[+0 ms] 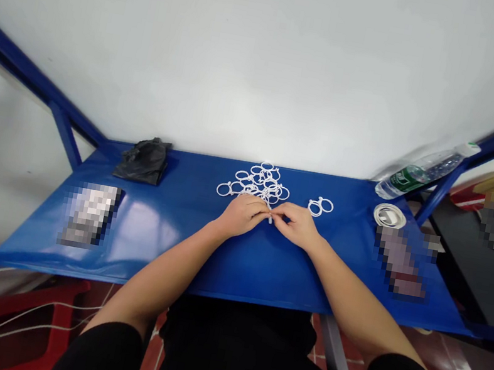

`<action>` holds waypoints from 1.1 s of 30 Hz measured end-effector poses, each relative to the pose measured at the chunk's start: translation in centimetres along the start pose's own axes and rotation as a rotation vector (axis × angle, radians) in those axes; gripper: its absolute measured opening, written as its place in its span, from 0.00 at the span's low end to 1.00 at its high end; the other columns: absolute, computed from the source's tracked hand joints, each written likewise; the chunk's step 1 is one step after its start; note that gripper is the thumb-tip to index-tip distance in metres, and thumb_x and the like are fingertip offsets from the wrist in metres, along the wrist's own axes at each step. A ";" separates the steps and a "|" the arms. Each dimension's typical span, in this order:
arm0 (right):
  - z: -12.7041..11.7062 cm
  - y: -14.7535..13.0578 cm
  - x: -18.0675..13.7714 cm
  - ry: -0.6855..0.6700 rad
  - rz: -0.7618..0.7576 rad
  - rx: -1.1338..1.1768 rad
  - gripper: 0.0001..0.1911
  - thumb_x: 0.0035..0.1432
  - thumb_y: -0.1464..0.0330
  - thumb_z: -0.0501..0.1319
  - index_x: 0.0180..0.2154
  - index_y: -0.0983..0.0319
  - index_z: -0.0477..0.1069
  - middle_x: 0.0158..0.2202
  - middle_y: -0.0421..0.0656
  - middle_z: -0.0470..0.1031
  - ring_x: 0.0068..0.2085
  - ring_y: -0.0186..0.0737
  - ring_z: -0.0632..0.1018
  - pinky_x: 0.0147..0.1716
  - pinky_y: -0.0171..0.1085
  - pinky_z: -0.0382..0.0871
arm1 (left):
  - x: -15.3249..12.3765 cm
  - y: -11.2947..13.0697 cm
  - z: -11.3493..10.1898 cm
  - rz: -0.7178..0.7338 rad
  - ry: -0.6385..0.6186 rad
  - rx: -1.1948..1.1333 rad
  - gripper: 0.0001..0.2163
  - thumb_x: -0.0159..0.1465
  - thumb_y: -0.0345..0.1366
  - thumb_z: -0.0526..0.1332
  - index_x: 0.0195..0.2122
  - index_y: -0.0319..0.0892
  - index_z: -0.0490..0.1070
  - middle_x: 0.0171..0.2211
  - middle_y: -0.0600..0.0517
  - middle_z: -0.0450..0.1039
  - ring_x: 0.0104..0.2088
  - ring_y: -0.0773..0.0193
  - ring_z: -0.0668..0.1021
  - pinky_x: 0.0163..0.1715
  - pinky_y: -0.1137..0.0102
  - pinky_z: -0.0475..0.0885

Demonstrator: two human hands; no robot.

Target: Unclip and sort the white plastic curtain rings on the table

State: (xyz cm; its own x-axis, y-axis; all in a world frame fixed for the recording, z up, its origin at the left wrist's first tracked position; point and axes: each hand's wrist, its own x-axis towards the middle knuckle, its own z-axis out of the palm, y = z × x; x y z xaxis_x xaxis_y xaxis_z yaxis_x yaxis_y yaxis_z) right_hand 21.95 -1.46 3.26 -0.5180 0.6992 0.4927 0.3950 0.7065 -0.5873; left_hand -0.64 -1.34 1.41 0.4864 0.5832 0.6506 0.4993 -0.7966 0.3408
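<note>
My left hand [244,215] and my right hand [295,224] meet over the middle of the blue table, fingertips pinched together. Between them they grip a small white plastic piece [270,220], with only its lower tip showing below the fingers. Its full shape is hidden. Just beyond the hands lies a loose pile of white rings [270,184], each with a small knob or eyelet on its rim. To the right of my right hand, a few more of these white rings [326,206] lie apart from the pile.
A black plastic bag [143,160] and a blurred flat object [91,215] lie on the left of the blue table [241,273]. At the right are a water bottle [421,174], a coiled white cable [389,216] and another blurred object [400,263]. A white wall [259,59] stands behind.
</note>
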 end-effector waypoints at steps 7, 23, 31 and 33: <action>-0.7 -0.5 0.1 0.028 0.035 -0.041 0.06 0.65 0.66 0.61 0.39 0.57 0.78 0.34 0.41 0.82 0.32 0.37 0.81 0.34 0.36 0.73 | 0.0 0.6 -0.2 0.004 -0.010 -0.017 0.09 0.74 0.40 0.61 0.47 0.46 0.80 0.41 0.49 0.84 0.42 0.60 0.84 0.44 0.62 0.77; -3.1 3.0 0.5 0.115 0.289 -0.452 0.10 0.65 0.61 0.63 0.42 0.59 0.79 0.38 0.47 0.82 0.41 0.51 0.80 0.44 0.49 0.73 | 0.2 0.6 -0.4 -0.014 -0.099 0.028 0.10 0.72 0.42 0.63 0.46 0.43 0.81 0.43 0.47 0.83 0.44 0.57 0.82 0.47 0.58 0.75; -0.1 5.4 0.1 -0.022 0.200 -0.565 0.19 0.64 0.57 0.67 0.52 0.58 0.78 0.59 0.54 0.77 0.60 0.64 0.73 0.63 0.70 0.61 | -0.2 0.0 0.0 -0.048 -0.155 0.020 0.10 0.72 0.42 0.63 0.48 0.43 0.80 0.45 0.48 0.83 0.45 0.57 0.81 0.48 0.59 0.73; -0.5 5.6 0.0 -0.039 0.233 -0.559 0.12 0.65 0.58 0.66 0.45 0.57 0.80 0.56 0.52 0.78 0.58 0.62 0.74 0.63 0.73 0.59 | -0.2 0.0 0.0 -0.051 -0.158 0.016 0.10 0.72 0.42 0.63 0.48 0.44 0.80 0.45 0.48 0.83 0.46 0.57 0.81 0.49 0.59 0.73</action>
State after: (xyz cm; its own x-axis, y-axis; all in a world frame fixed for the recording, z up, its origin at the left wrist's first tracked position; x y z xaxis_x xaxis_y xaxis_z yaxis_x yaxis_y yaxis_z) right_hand 24.54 2.56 0.26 -0.3933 0.8454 0.3615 0.8345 0.4933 -0.2456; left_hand -0.78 -1.43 1.27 0.5664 0.6413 0.5176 0.5369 -0.7636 0.3586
